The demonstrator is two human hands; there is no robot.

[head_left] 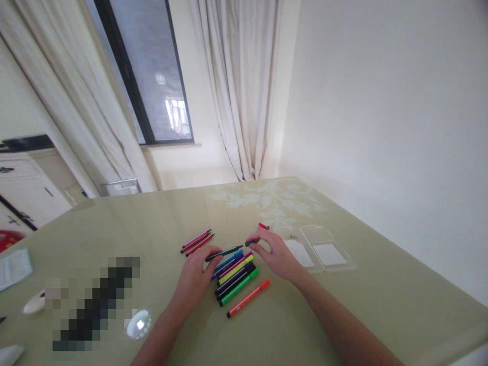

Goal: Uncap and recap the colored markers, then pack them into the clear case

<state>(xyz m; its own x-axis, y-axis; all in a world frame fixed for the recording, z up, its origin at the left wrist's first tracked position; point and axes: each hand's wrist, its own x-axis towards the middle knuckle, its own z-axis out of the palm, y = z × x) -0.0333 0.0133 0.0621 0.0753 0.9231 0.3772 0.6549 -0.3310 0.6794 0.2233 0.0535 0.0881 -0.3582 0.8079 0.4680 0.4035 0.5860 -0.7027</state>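
My left hand is closed on a dark green felt-tip pen, its bare tip pointing right. Just beyond that tip, my right hand pinches a small dark green pen cap; a gap separates cap and pen. Below the hands lies a row of several capped felt-tip pens, among them a blue one, a yellow one, a green one and an orange one. Three uncapped pink and red pens lie to the left. Behind my right fingers sit red caps, partly hidden.
A clear plastic case with white inserts lies right of my right hand. A shiny round object and a pixelated dark long object are on the left. The table meets the wall on the right; a curtain hangs behind.
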